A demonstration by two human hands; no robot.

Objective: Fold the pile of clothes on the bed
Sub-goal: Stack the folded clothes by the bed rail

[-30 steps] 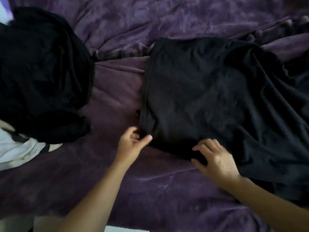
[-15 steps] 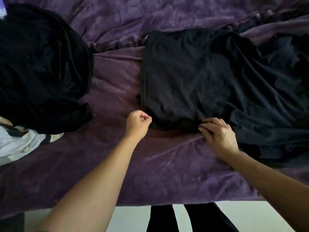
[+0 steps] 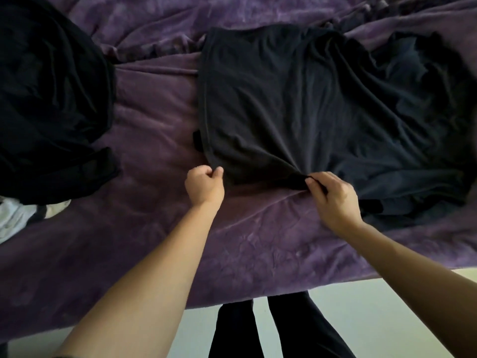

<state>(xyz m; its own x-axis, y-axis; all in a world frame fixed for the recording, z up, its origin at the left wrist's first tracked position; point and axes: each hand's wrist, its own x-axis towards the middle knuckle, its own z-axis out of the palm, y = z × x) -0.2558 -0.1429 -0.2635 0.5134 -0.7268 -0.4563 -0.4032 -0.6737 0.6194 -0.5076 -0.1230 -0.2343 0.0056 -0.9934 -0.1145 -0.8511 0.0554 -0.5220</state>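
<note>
Garment: one dark top [image 3: 296, 104], laid out on the bed [image 3: 154, 120], right of centre; the left part lies flat, the right part is rumpled.
Pile: dark clothes [image 3: 49, 94] heaped at the bed's left, well apart from the garment; a white piece [image 3: 15, 218] is seen under its near edge.
Left hand [image 3: 205, 186]: fingers curled; the garment's near-left corner is pinched between thumb and fingers.
Right hand [image 3: 333, 200]: the near edge is pinched further right between thumb and fingertips; creases are drawn toward this grip.
Step in hand: judged to be the first fold of this garment, the near edge being taken up at two points; nothing is folded over yet.
Next move: the near edge is likely to be lifted and carried over the far part. An even pull from both hands is called for, and the rumpled right side may need smoothing first.
Progress: judged early; the pile is not yet folded.
Brands, labels, writing: none can be read. A small dark flap [image 3: 197, 140] juts from the left hem; whether it is a tag cannot be told.
Other: dark-clad legs [image 3: 258, 329] and pale floor [image 3: 361, 319] are seen below the bed's edge.
</note>
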